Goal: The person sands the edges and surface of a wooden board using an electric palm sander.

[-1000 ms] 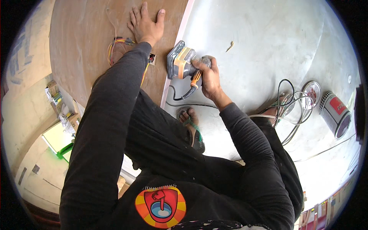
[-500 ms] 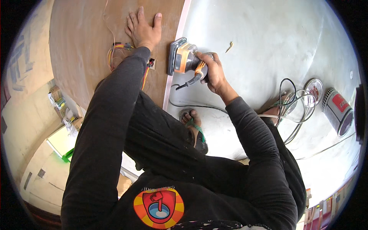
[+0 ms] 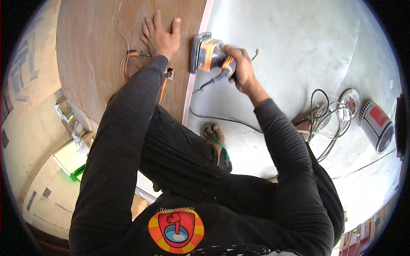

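Now, my left hand point(image 3: 163, 39) spread-fingered on brown wooden panel point(image 3: 92, 51), right hand point(image 3: 243, 70), fingers round orange-black sander point(image 3: 206, 54), at panel's pink edge point(image 3: 188, 97)

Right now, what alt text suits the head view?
A person's right hand holds an orange-and-black sander at the pale edge of a brown panel; the left hand rests spread on the panel near coloured wires.

L head-worn fisheye cam looks down @ hands point(image 3: 161, 40), nearby.
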